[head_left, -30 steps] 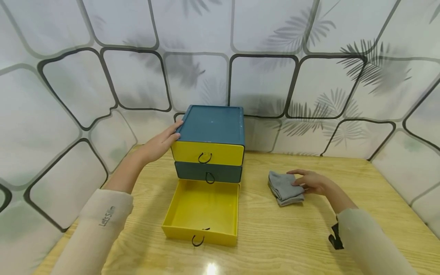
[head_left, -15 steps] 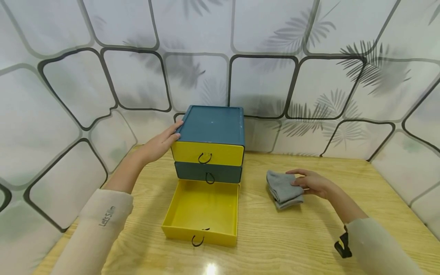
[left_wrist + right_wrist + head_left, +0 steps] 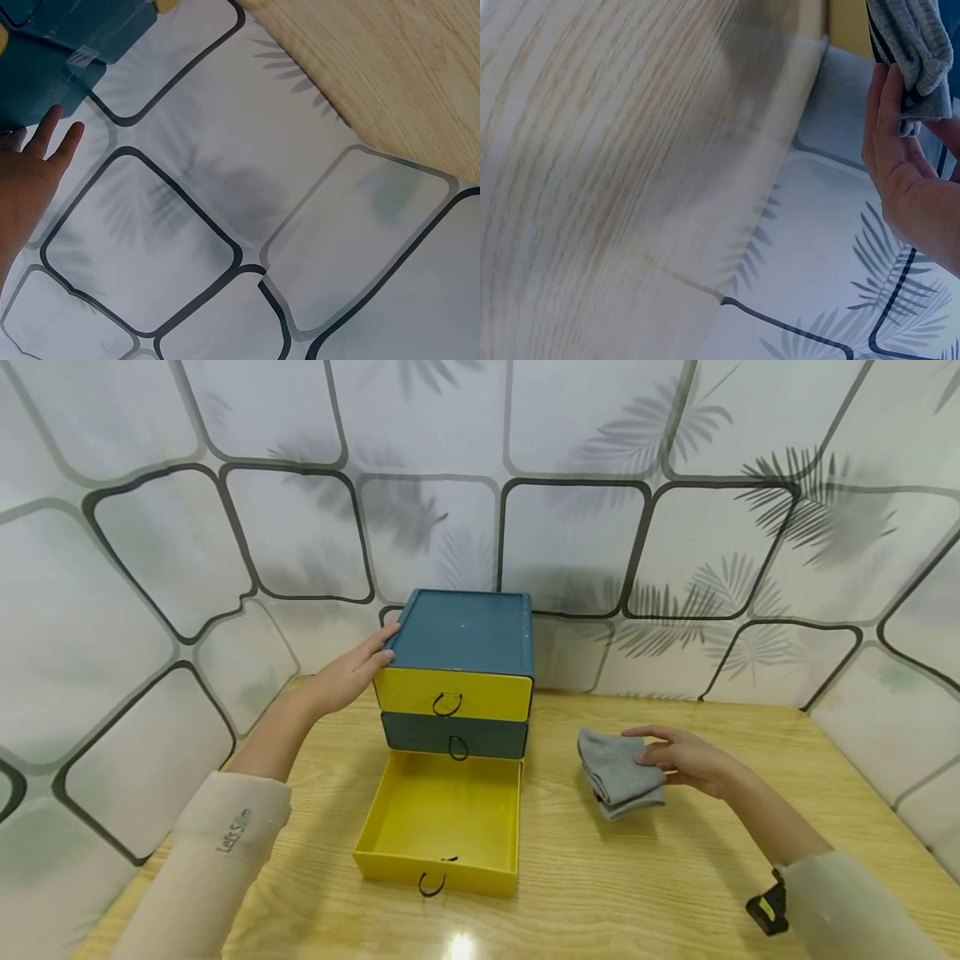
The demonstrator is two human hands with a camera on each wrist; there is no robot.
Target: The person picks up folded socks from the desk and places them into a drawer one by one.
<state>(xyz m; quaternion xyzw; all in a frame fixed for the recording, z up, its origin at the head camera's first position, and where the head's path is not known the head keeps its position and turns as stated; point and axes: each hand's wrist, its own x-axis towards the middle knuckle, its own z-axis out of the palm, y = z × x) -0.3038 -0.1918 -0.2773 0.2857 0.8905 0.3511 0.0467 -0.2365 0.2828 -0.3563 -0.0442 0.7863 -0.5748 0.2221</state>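
In the head view my left hand (image 3: pixel 347 675) rests against the upper left edge of a small blue drawer box (image 3: pixel 463 631), its fingers extended. The left wrist view shows the same hand (image 3: pixel 34 169) with spread fingers beside the blue box side (image 3: pixel 45 82). On the right, my right hand (image 3: pixel 690 762) pinches the right side of a folded grey cloth (image 3: pixel 618 768), held just above the table. Thumb and fingers hold the fabric (image 3: pixel 922 52), which shows a dark band, in the right wrist view. The bottom yellow drawer (image 3: pixel 442 810) is pulled out, with nothing seen inside.
Above the pulled-out drawer are a shut blue-green drawer (image 3: pixel 420 732) and a shut yellow drawer (image 3: pixel 405 692), each with a black loop handle. A wood-grain table (image 3: pixel 577 893) lies underneath. Patterned fabric walls (image 3: pixel 577 543) stand at the back and both sides.
My right hand has lifted the grey cloth slightly off the table and shifted it a little left. The right forearm has swung outward. My left hand and the drawers stay put.
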